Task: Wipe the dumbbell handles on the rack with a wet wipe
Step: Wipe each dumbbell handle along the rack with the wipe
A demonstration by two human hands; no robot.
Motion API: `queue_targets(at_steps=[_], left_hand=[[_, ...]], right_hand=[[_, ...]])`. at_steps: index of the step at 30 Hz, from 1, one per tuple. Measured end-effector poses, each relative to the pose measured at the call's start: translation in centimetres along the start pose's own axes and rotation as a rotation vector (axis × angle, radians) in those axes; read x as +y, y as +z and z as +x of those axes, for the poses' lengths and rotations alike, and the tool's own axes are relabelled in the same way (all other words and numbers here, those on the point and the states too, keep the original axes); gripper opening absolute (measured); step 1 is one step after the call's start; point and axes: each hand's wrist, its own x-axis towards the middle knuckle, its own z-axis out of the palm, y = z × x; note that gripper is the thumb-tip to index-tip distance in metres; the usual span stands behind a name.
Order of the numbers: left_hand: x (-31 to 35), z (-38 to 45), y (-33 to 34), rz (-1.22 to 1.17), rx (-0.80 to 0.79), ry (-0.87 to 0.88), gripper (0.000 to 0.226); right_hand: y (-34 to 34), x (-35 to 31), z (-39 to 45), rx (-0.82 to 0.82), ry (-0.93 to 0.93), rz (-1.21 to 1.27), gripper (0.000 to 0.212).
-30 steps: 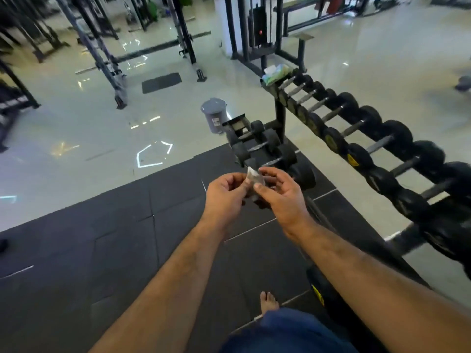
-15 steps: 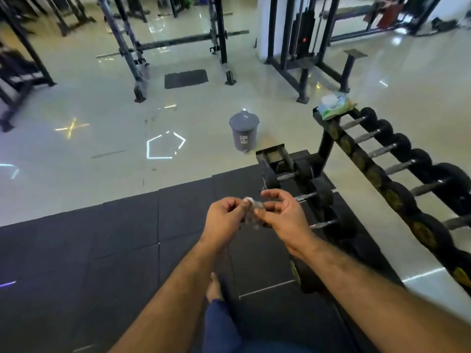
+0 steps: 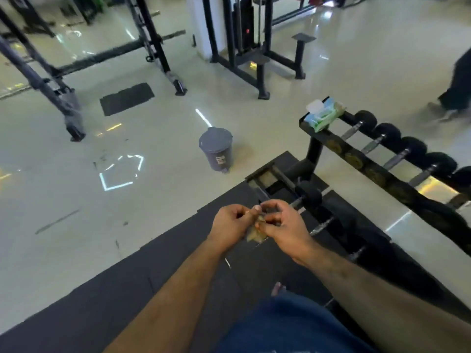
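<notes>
My left hand point(image 3: 233, 225) and my right hand point(image 3: 283, 228) meet in front of me, and both pinch a small crumpled wet wipe point(image 3: 255, 234) that looks soiled. The dumbbell rack point(image 3: 397, 179) runs along the right, holding several black dumbbells with metal handles point(image 3: 374, 145) on its upper tier. Smaller dumbbells point(image 3: 309, 196) sit on the lower tier just beyond my hands. A pack of wet wipes point(image 3: 322, 114) lies on the rack's near end. My hands are apart from the rack.
A grey pedal bin point(image 3: 216, 149) with its lid shut stands on the shiny floor, left of the rack. Black rubber mats point(image 3: 127, 284) lie underfoot. Squat racks point(image 3: 51, 80) and a cable machine point(image 3: 244, 36) stand farther back. A person's legs point(image 3: 456, 93) show at the far right.
The view has swung left and up, so the bin and the rack's end now sit closer to the middle. My hands have kept working the wipe, which is more bunched up.
</notes>
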Motion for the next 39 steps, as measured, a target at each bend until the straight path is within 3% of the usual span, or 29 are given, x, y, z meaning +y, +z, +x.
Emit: queue_targets(at_steps=[5, 11, 19, 25, 29, 33, 39], left_hand=[[1.5, 11.4, -1.1, 0.086, -0.192, 0.061, 0.005], [4.5, 23.0, 0.4, 0.105, -0.122, 0.073, 0.013], [6.0, 30.8, 3.7, 0.108, -0.277, -0.001, 0.008], [1.7, 35.8, 8.3, 0.190, -0.475, -0.070, 0.008], [-2.4, 38.3, 12.3, 0.200, -0.629, -0.118, 0.015], [-6.8, 40.3, 16.3, 0.164, -0.681, -0.179, 0.020], [-12.5, 42.1, 21.3, 0.168, -0.724, -0.168, 0.028]], right_hand=[[-2.2, 0.0, 8.6, 0.214, 0.004, -0.027, 0.049], [-5.2, 0.6, 17.4, 0.370, 0.012, -0.063, 0.049], [-6.9, 2.7, 20.6, 0.511, 0.102, -0.075, 0.048], [-7.9, 10.7, 20.5, 0.633, 0.416, -0.213, 0.050], [-8.4, 17.5, 19.0, 0.741, 0.675, -0.441, 0.076], [-9.3, 23.5, 19.6, 0.730, 0.922, -0.578, 0.102], [-9.7, 27.5, 22.3, 0.672, 1.055, -0.530, 0.101]])
